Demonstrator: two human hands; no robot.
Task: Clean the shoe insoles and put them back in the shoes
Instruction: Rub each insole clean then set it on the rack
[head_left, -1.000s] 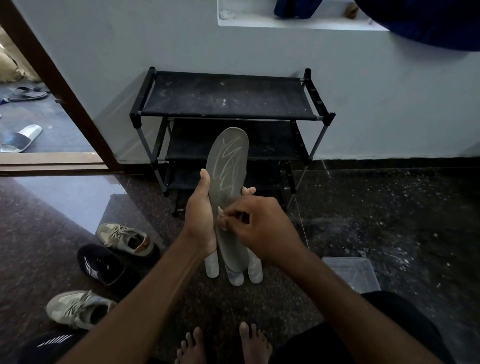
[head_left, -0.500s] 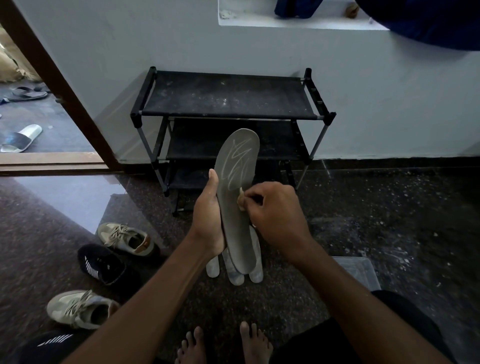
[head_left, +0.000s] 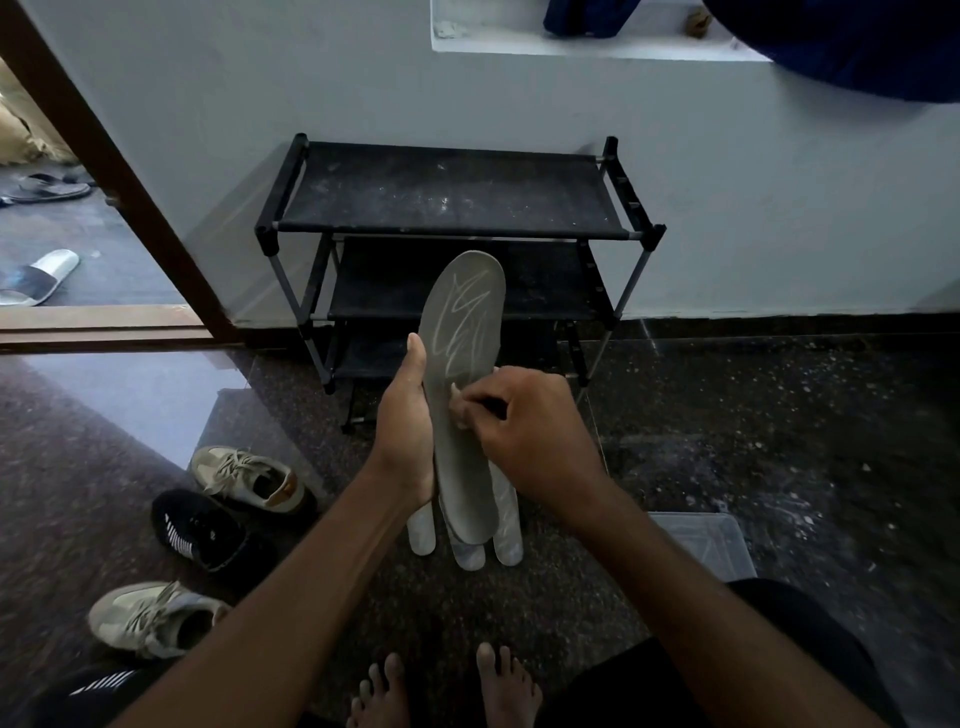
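Insole (head_left: 460, 364), grey, upright in left hand (head_left: 408, 436) fingers wrapped; right hand (head_left: 524, 431) fingertips pinched, picking at surface; cleaning step, likely next: refit into pale shoe (head_left: 249, 478).

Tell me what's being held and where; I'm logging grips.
The left hand grips the grey insole along its left edge, mid-length; the right hand pinches its face.

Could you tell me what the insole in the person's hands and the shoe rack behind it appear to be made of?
The insole looks like grey foam with a matte fabric-like top, printed with pale scribbled lines; it seems thin, though the exact material is uncertain. The shoe rack seems to have thin metal tubes joined by black plastic corner pieces, with black cloth-like shelves, dusty and dull.
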